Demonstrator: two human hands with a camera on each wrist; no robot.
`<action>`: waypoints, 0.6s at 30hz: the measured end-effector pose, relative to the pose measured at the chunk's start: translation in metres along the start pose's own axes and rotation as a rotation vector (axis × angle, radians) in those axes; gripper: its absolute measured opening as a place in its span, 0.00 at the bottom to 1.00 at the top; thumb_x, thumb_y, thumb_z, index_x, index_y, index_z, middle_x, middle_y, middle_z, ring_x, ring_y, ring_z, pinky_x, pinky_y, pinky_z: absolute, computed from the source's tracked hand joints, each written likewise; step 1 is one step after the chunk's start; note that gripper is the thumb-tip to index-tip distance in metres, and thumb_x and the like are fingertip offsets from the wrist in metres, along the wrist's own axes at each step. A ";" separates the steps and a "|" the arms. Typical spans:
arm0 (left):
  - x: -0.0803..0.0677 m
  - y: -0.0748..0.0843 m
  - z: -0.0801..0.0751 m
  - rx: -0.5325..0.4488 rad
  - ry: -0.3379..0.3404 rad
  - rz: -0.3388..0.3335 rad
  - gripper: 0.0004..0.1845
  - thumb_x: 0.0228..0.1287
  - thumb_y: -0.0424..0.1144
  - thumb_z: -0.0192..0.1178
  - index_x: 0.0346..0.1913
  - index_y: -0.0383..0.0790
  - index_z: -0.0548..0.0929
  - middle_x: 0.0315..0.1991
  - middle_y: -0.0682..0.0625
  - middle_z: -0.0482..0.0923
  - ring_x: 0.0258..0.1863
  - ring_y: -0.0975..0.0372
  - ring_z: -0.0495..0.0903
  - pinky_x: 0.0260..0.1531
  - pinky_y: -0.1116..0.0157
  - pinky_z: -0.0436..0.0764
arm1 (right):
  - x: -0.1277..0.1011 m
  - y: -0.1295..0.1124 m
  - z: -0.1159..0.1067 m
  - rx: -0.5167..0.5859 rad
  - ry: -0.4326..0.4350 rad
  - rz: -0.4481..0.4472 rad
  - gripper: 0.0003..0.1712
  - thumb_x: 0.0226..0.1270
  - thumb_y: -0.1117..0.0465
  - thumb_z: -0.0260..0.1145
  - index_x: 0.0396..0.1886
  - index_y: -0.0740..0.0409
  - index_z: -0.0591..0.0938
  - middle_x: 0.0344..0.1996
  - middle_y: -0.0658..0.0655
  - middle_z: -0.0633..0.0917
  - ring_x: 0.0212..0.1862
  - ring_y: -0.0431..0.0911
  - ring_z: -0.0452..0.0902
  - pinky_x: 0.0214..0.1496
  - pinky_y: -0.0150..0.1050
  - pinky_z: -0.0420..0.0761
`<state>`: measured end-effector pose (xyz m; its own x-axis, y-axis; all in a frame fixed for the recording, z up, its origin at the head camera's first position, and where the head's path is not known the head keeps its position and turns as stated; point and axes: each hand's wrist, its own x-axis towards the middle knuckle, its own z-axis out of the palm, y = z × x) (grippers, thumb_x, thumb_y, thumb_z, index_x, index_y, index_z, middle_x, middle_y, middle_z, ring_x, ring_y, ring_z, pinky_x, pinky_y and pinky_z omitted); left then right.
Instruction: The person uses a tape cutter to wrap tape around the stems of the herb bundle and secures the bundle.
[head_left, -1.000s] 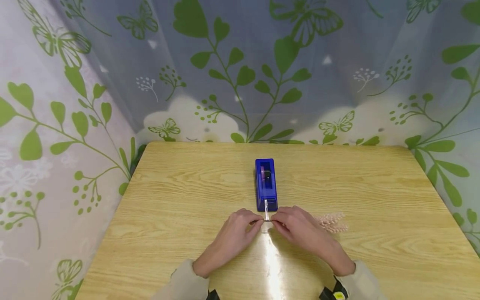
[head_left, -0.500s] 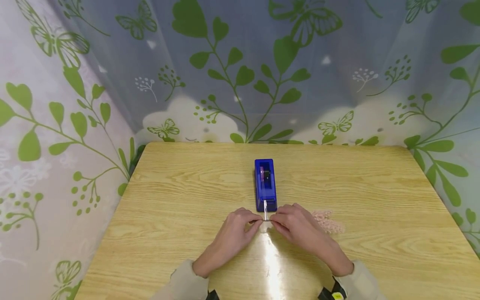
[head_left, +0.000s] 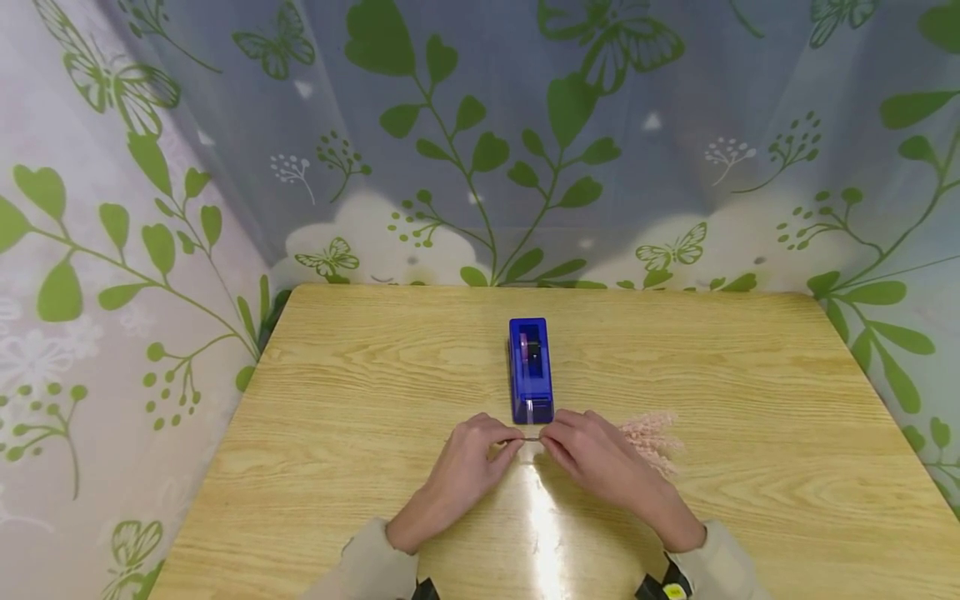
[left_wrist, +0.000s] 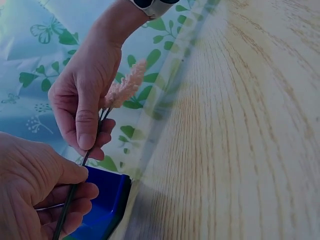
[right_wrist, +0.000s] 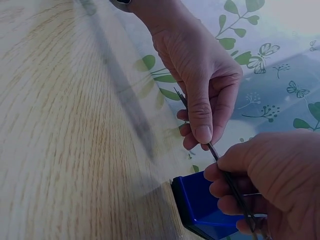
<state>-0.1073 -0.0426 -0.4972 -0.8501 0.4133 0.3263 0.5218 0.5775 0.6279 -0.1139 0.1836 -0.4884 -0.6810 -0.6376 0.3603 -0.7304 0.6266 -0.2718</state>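
My left hand [head_left: 468,458] and right hand [head_left: 596,458] pinch a thin bundle of dark stems [head_left: 532,439] between thumbs and fingers, a short length showing between them. Pink flower heads [head_left: 651,437] stick out past the right hand; in the left wrist view these fluffy sprays [left_wrist: 125,87] rise behind it. The stems' other ends [right_wrist: 180,97] poke out beyond the left hand in the right wrist view. Just ahead of the fingertips stands a blue tape dispenser [head_left: 534,385] with a roll inside. A clear tape strip [head_left: 529,410] runs over its front edge toward the stems.
The dispenser stands on a light wood-grain table [head_left: 360,358]. Behind and beside the table hangs a curtain [head_left: 465,100] printed with green leaves and butterflies. A bright light reflection [head_left: 543,533] lies on the tabletop between the forearms.
The flower heads have turned and shifted slightly left, and their sprays look more spread. The glinting tape between dispenser and stems looks shorter. Both hands keep their grip almost in place.
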 end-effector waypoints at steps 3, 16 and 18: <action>0.000 0.000 0.000 0.005 -0.004 -0.002 0.03 0.68 0.33 0.71 0.41 0.41 0.93 0.36 0.52 0.91 0.36 0.62 0.86 0.38 0.71 0.84 | 0.000 0.001 0.000 -0.006 0.006 -0.015 0.03 0.70 0.66 0.71 0.34 0.56 0.89 0.27 0.46 0.81 0.25 0.34 0.66 0.28 0.29 0.66; 0.000 0.000 0.003 0.030 -0.027 -0.024 0.04 0.72 0.35 0.67 0.42 0.39 0.91 0.37 0.51 0.89 0.37 0.62 0.84 0.38 0.69 0.85 | 0.001 0.002 0.000 -0.040 0.063 -0.031 0.03 0.65 0.67 0.76 0.34 0.54 0.91 0.26 0.46 0.83 0.24 0.34 0.67 0.28 0.30 0.65; 0.000 0.001 0.003 0.026 -0.016 -0.024 0.04 0.72 0.35 0.67 0.42 0.39 0.91 0.37 0.51 0.89 0.37 0.61 0.85 0.37 0.69 0.85 | 0.000 0.002 0.000 -0.051 0.066 -0.026 0.03 0.64 0.66 0.76 0.34 0.54 0.91 0.26 0.46 0.83 0.24 0.34 0.68 0.28 0.30 0.66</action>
<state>-0.1065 -0.0401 -0.4990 -0.8612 0.4102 0.3000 0.5032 0.6054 0.6167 -0.1158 0.1849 -0.4892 -0.6557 -0.6237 0.4254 -0.7429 0.6333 -0.2167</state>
